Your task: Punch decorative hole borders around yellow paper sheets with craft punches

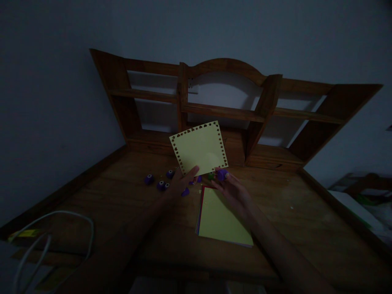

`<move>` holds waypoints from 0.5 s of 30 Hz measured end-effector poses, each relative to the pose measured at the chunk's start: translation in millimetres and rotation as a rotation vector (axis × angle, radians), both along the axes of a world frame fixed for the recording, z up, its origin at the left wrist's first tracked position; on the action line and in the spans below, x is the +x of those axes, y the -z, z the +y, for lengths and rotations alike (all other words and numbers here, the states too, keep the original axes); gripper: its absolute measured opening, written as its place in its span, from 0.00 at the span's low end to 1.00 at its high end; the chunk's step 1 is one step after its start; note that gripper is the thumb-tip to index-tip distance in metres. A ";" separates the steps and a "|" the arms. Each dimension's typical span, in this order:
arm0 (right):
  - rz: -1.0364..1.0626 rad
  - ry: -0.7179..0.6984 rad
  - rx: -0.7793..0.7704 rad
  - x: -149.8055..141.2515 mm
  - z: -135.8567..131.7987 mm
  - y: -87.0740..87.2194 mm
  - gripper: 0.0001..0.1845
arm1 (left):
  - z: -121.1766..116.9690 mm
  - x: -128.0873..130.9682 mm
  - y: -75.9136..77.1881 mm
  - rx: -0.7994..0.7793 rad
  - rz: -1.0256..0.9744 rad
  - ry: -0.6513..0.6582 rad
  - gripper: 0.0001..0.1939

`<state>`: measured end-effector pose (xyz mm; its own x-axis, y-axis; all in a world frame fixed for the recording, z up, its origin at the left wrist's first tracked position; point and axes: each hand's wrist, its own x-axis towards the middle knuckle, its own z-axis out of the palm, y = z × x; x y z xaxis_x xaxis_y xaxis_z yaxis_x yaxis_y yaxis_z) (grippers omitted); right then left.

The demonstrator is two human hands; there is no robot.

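My left hand (181, 181) grips the lower edge of a pale yellow sheet of paper (200, 149), thumb on its front. Rows of small cut-out shapes, hearts and stars among them, run along the sheet's edges. In the fingers of my right hand (234, 190) sits a small purple craft punch (222, 174), just below the sheet's lower right corner. Several more purple punches (149, 179) stand on the desk around my left hand. A green one (211, 175) shows between my hands. Under my right hand lies a stack of coloured paper (225, 216), yellow on top.
A wooden shelf unit (225, 110) rises at the back of the wooden desk (128, 196). A white cable (92, 228) loops at the lower left. White sheets (352, 208) lie beyond the desk's right edge. Small paper scraps dot the desk.
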<state>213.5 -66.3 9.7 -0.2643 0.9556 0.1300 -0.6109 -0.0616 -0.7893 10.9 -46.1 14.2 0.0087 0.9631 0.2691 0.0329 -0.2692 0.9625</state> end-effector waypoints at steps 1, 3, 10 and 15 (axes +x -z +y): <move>0.011 -0.003 0.000 0.4 0.6 0.7 0.12 | -0.5 0.5 -0.6 0.006 -0.016 -0.013 0.14; 0.030 -0.014 -0.002 1.0 1.5 2.0 0.13 | -1.4 1.5 -2.4 0.019 -0.046 -0.021 0.14; 0.024 -0.018 0.000 1.9 1.7 2.1 0.12 | -1.9 -0.1 -3.9 -0.015 -0.108 0.000 0.13; -0.011 -0.033 -0.010 0.6 -1.9 1.7 0.13 | 5.9 -2.3 1.3 -0.029 -0.224 -0.059 0.16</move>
<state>214.1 -68.1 8.0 -0.2973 0.9476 0.1171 -0.5994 -0.0898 -0.7954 8.5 -40.2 12.9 -0.1043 0.9676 0.2299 -0.1675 -0.2449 0.9550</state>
